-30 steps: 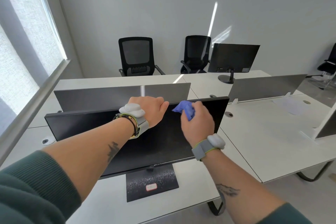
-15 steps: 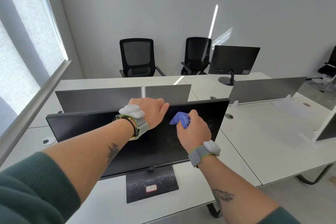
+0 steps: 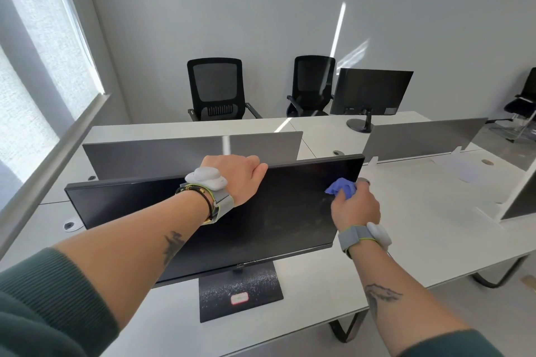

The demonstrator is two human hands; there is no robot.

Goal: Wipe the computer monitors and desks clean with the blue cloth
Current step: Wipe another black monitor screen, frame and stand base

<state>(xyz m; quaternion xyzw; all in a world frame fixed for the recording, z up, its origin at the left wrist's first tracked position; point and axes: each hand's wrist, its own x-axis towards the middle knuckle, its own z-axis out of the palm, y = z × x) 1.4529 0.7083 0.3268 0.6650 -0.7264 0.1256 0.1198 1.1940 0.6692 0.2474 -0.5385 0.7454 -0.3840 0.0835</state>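
- Fingers of the left hand point(image 3: 237, 175) curl over the top edge of the near monitor point(image 3: 261, 217), thumb lying along the front of the bezel; that grip looks meant to brace the screen so wiping pressure does not tip or swivel it on its stand.
- Dust speckles the monitor's square base point(image 3: 240, 295), which sits on the white desk point(image 3: 406, 240); judging by that, neither base nor desk has been wiped yet.
- Smudges show across the right half of the dark screen, which suits where the cloth is working.
- Bunched into a wad, the blue cloth point(image 3: 342, 190) is pressed against the screen near its upper right corner, likely so it gives a firm pad rather than a loose flap.
- Closed around that wad, the right hand point(image 3: 355, 207) has its fingers pressed together and wrapped over the fabric; the fingertips themselves are hidden behind the cloth.
- Farther back to the right, a second monitor point(image 3: 372, 91) stands on the far desk, well apart from both hands and presumably waiting its turn.
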